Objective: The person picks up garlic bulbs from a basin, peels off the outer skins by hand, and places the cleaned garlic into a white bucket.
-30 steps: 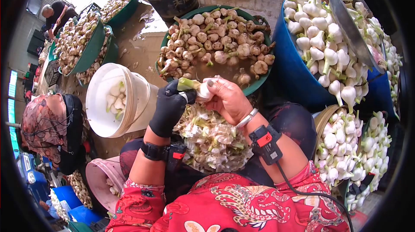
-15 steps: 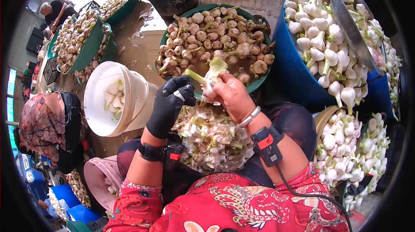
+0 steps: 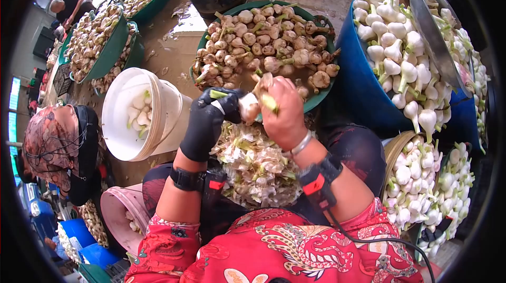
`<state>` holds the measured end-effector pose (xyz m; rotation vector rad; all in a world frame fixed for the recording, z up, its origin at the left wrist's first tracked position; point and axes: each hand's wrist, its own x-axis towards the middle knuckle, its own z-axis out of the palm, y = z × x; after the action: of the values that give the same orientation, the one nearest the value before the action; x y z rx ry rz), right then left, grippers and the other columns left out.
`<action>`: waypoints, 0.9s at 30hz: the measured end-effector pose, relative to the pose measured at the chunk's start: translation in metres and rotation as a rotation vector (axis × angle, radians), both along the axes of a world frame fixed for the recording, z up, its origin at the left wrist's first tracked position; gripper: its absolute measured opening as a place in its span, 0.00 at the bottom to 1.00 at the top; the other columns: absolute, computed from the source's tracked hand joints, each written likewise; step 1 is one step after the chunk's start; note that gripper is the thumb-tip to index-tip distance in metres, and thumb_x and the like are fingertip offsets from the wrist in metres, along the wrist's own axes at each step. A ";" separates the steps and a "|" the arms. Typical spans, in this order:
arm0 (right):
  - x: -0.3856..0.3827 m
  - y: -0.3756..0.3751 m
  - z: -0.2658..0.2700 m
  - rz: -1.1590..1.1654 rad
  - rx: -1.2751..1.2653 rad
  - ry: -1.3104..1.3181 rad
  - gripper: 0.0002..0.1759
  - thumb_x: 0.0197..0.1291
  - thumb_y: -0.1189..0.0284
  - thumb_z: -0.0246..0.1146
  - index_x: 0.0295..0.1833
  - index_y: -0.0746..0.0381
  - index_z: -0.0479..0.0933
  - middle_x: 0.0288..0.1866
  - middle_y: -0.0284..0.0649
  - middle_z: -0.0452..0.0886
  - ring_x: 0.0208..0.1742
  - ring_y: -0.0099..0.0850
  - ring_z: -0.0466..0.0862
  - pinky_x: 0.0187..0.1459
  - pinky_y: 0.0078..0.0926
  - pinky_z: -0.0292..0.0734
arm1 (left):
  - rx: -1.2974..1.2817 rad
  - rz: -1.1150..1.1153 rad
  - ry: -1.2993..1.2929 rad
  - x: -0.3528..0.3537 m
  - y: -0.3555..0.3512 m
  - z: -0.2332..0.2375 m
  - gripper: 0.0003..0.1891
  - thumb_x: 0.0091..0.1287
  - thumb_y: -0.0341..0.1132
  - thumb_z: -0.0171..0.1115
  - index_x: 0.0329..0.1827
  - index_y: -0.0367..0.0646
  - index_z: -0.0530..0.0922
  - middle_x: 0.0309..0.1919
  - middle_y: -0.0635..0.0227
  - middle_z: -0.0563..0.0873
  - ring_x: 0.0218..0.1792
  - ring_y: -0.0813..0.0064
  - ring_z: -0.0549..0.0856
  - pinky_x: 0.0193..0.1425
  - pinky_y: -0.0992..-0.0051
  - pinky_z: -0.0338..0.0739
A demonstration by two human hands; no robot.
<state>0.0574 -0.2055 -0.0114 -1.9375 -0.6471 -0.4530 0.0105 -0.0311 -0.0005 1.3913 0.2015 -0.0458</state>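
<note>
My left hand (image 3: 206, 122), in a black glove with a pale band on one finger, is closed around a garlic bulb (image 3: 249, 108). A cut green stem (image 3: 217, 94) sticks out on the glove's far side. Close beside it, my bare right hand (image 3: 286, 111) pinches strips of garlic skin (image 3: 269, 102), brownish and green, against the bulb's right side. Its fingertips are partly hidden and slightly blurred. Just beyond both hands stands a green basin (image 3: 331, 80) of unpeeled garlic. Below them lies a heap of peeled-off skins (image 3: 261, 167).
At left, a white bucket (image 3: 118, 119) holds several peeled bulbs, with a pink bucket (image 3: 113, 212) nearer me. A blue tub (image 3: 350, 67) heaped with white garlic stands right, a metal bowl (image 3: 432, 35) against it. A person in a patterned head covering (image 3: 50, 148) sits at left.
My right hand has turned more upright and shifted slightly right, from holding the bulb to pulling skin at its side. The bulb now sits in my left glove; the broad pale-green leaf has gone from view.
</note>
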 end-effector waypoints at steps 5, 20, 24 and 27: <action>-0.037 0.002 -0.039 0.635 -0.649 0.508 0.13 0.48 0.75 0.60 0.42 0.65 0.77 0.34 0.51 0.81 0.40 0.51 0.81 0.43 0.46 0.76 | 0.069 0.052 -0.126 0.002 0.012 -0.002 0.14 0.67 0.34 0.59 0.49 0.32 0.79 0.30 0.65 0.83 0.29 0.76 0.82 0.36 0.75 0.79; 0.011 -0.033 0.023 0.199 0.504 1.214 0.10 0.58 0.72 0.63 0.24 0.61 0.75 0.19 0.32 0.77 0.19 0.21 0.78 0.22 0.18 0.73 | 1.357 0.313 -0.031 -0.049 0.193 0.082 0.13 0.62 0.26 0.61 0.49 0.34 0.79 0.45 0.60 0.83 0.41 0.72 0.83 0.48 0.75 0.77; 0.034 -0.050 0.043 0.218 0.799 1.362 0.04 0.58 0.72 0.59 0.32 0.59 0.75 0.29 0.35 0.79 0.26 0.24 0.80 0.29 0.23 0.77 | 1.024 0.047 -0.044 -0.003 0.126 0.034 0.14 0.60 0.25 0.63 0.49 0.36 0.81 0.39 0.58 0.85 0.35 0.73 0.83 0.41 0.75 0.78; 0.042 -0.056 0.050 0.166 0.936 1.390 0.09 0.60 0.69 0.58 0.30 0.61 0.74 0.28 0.36 0.79 0.26 0.26 0.80 0.31 0.25 0.77 | 1.192 -0.330 0.090 0.046 0.081 -0.038 0.15 0.58 0.31 0.66 0.49 0.41 0.83 0.32 0.60 0.87 0.31 0.74 0.84 0.40 0.73 0.78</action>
<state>0.0995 -0.2610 0.0390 -0.8900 0.3145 0.6221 0.0561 0.0496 -0.0384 2.6060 0.0556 -0.2997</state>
